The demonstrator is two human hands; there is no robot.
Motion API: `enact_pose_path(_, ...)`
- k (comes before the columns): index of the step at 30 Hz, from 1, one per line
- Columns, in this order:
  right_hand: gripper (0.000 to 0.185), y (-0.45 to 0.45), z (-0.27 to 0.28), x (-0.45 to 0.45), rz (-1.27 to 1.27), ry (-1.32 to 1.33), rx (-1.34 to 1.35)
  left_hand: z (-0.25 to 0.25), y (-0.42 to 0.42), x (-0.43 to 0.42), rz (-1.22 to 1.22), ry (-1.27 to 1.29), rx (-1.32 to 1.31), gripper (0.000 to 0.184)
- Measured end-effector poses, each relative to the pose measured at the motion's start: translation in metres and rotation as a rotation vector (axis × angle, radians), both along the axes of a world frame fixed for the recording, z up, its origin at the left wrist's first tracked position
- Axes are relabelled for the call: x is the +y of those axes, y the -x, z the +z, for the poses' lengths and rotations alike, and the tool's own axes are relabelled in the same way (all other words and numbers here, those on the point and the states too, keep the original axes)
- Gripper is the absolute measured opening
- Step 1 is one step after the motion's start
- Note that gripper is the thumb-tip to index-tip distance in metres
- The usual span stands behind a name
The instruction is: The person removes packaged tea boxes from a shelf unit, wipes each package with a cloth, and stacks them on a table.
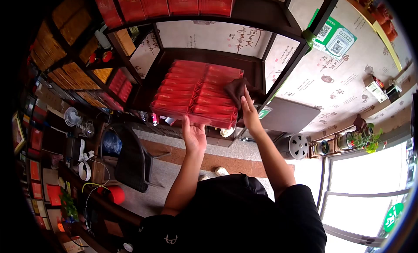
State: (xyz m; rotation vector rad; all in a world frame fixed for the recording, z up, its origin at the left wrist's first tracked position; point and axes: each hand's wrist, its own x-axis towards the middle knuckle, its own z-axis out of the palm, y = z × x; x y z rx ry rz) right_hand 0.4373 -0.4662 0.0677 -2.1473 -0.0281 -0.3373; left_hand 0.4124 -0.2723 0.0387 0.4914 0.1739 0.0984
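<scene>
A clear plastic box (176, 108) full of red packets in two rows sits tilted at the front of a dark shelf compartment. My left hand (194, 134) grips its lower front edge, thumb on the front face and the other fingers mostly hidden beneath. A dark brown cloth (235, 88) is bunched over the box's right side. My right hand (249, 110) holds this cloth against the box, with its fingers pointing up and partly covered by the folds.
Large red boxes (152, 4) line the shelf above. A dark shelf post (285, 72) stands close to my right forearm. Below on the left is a black chair (133, 159). A round white-topped canister (298, 146) and potted plants (368, 140) stand at right, by the window.
</scene>
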Motion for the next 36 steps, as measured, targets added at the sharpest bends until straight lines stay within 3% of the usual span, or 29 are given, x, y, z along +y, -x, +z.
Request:
enact_pose_path(3,0.054,0.023,-0.024,0.037,0.012,-0.974,-0.052,0.0,0.005,-0.017,-0.084,-0.046,-0.173,0.04)
enact_pose_path(5,0.054,0.045,-0.011,0.055,0.034,-1.019,-0.07,0.022,0.004,-0.027,-0.039,-0.088,0.048,0.047)
enact_pose_path(8,0.055,0.081,-0.011,0.082,0.09,-1.255,0.002,0.033,0.004,-0.026,-0.075,-0.124,0.024,0.054)
enact_pose_path(11,0.064,0.103,-0.003,0.096,0.139,-0.997,-0.005,0.009,-0.002,-0.015,-0.177,-0.096,-0.025,0.055)
enact_pose_path(12,0.061,0.105,-0.005,0.095,0.101,-1.167,0.059,0.014,0.004,-0.014,-0.167,-0.12,-0.056,0.054)
enact_pose_path(13,0.061,0.103,-0.009,0.094,0.104,-1.17,0.058,0.019,0.011,-0.013,-0.154,-0.144,-0.087,0.054)
enact_pose_path(16,0.066,0.088,-0.018,0.096,0.064,-0.879,-0.132,0.008,0.033,0.003,-0.177,-0.155,-0.038,0.057)
enact_pose_path(19,0.066,0.083,-0.01,0.096,0.069,-0.759,-0.172,-0.004,0.052,0.026,-0.193,-0.128,0.023,0.061)
enact_pose_path(24,0.066,0.056,0.001,0.086,0.064,-0.889,-0.239,-0.007,0.076,0.057,-0.125,-0.3,-0.095,0.073)
enact_pose_path(27,0.056,0.046,0.006,0.069,0.005,-0.841,-0.293,-0.016,0.08,0.084,-0.126,-0.336,-0.167,0.076)
enact_pose_path(28,0.038,0.041,-0.001,0.06,0.039,-0.805,-0.307,-0.021,0.082,0.095,-0.175,-0.355,-0.183,0.077)
enact_pose_path(31,0.023,0.039,0.013,0.024,0.232,-0.479,-0.104,-0.014,0.085,0.121,-0.184,-0.421,-0.203,0.08)
enact_pose_path(36,0.055,0.029,0.032,0.034,0.533,-0.302,-0.065,-0.002,0.094,0.149,-0.307,-0.664,-0.164,0.093)
